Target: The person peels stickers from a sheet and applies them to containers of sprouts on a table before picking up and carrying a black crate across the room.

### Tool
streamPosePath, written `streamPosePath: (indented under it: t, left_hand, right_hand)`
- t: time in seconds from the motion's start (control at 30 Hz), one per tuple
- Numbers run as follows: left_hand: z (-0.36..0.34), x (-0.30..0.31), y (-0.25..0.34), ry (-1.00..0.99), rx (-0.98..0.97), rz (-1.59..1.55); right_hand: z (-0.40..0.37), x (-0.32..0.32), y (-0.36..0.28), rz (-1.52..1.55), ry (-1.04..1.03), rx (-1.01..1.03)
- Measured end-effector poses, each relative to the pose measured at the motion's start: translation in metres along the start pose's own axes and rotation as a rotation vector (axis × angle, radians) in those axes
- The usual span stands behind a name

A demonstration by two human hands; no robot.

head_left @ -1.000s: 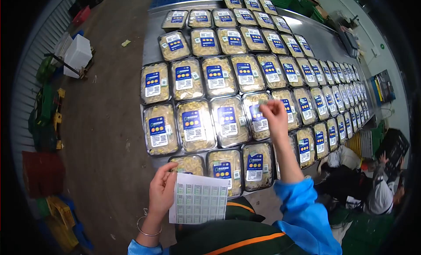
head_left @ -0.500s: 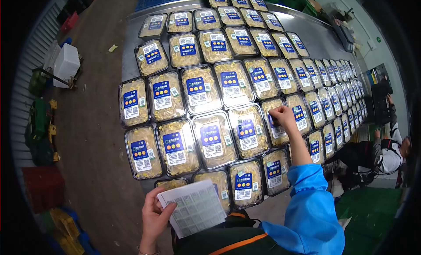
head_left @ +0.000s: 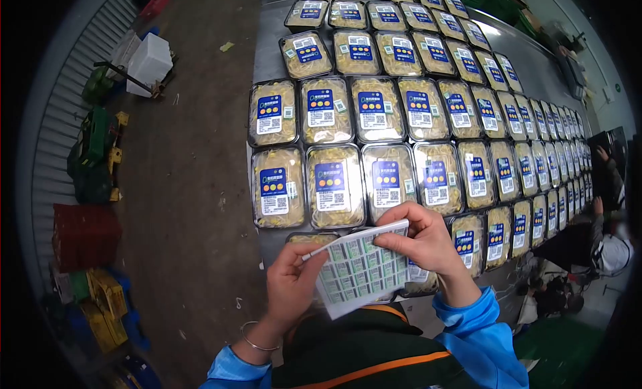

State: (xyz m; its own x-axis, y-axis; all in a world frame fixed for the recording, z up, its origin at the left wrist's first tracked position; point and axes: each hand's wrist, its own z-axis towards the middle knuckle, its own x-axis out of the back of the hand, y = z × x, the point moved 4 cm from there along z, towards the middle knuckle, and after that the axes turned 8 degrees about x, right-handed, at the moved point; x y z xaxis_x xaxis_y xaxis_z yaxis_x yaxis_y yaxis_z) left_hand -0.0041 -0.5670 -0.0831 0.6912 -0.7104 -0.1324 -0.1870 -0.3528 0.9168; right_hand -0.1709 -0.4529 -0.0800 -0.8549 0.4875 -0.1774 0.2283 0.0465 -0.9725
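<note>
Both hands hold a stack of sticker sheets [head_left: 364,268] printed with rows of small green-and-white codes, in front of the body. My left hand [head_left: 291,282] pinches its left edge. My right hand [head_left: 424,245] grips the upper right edge, thumb over the front and fingers behind. Just beyond the sheets stand rows of clear packs of pale sprouts with blue and white labels, such as one pack [head_left: 336,186] and another [head_left: 274,186]. Many packs also bear a small green-and-white sticker. The sheets and hands hide part of the nearest row.
The packs cover a metal table [head_left: 271,38] that stretches off to the right. Left on the floor are a white foam box [head_left: 150,64], a red crate [head_left: 87,236] and a yellow crate [head_left: 105,299]. Another person [head_left: 612,255] is at the far right.
My right hand has come back from a pack to the sheets and now grips their edge. The sheets have moved up and right relative to my body. The view has turned left.
</note>
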Motion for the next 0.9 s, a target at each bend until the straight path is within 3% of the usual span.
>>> streamPosePath:
  t: [0.07,0.13,0.17,0.2,0.27,0.33,0.47,0.53,0.6,0.67,0.7,0.73,0.8,0.9]
  left_hand:
    - [-0.006,0.011,-0.005,0.042,-0.026,-0.016]
    - [-0.01,0.025,-0.012,0.037,-0.043,0.05]
    - [-0.013,0.027,-0.01,0.051,-0.096,0.036]
    - [-0.015,0.031,-0.007,0.053,-0.103,0.021]
    - [-0.019,0.039,-0.001,0.057,-0.114,-0.024]
    - [-0.024,0.047,0.002,0.025,-0.139,-0.097]
    - [-0.035,0.071,-0.004,0.061,-0.229,0.003]
    - [-0.038,0.081,-0.005,0.089,-0.246,0.064]
    - [-0.039,0.09,0.001,0.106,-0.263,0.115]
    - [-0.04,0.097,0.009,0.111,-0.272,0.177]
    - [-0.041,0.098,0.013,0.104,-0.282,0.263]
    - [-0.042,0.1,0.017,0.102,-0.295,0.346]
    - [-0.044,0.105,0.024,0.105,-0.344,0.392]
    - [-0.042,0.113,0.03,0.113,-0.388,0.454]
  right_hand:
    - [-0.011,-0.012,0.002,-0.061,0.039,-0.015]
    - [-0.022,-0.021,0.001,-0.344,0.046,-0.051]
    - [-0.026,-0.025,-0.003,-0.435,0.024,0.072]
    - [-0.026,-0.034,-0.009,-0.45,0.018,0.075]
    - [-0.027,-0.051,-0.022,-0.106,0.098,0.045]
    - [-0.031,-0.059,-0.02,-0.184,0.085,0.042]
    - [-0.035,-0.08,-0.02,-0.402,0.044,0.166]
    - [-0.033,-0.088,-0.026,-0.703,-0.044,0.199]
    - [-0.018,-0.095,-0.036,-0.817,-0.141,0.103]
    - [-0.004,-0.114,-0.059,-0.857,-0.027,0.66]
    - [0.003,-0.122,-0.065,-0.825,-0.227,0.566]
    - [0.009,-0.125,-0.071,-0.823,-0.229,0.568]
    - [0.02,-0.141,-0.063,-0.933,-0.622,0.289]
    - [0.026,-0.151,-0.055,-0.932,-0.637,0.312]
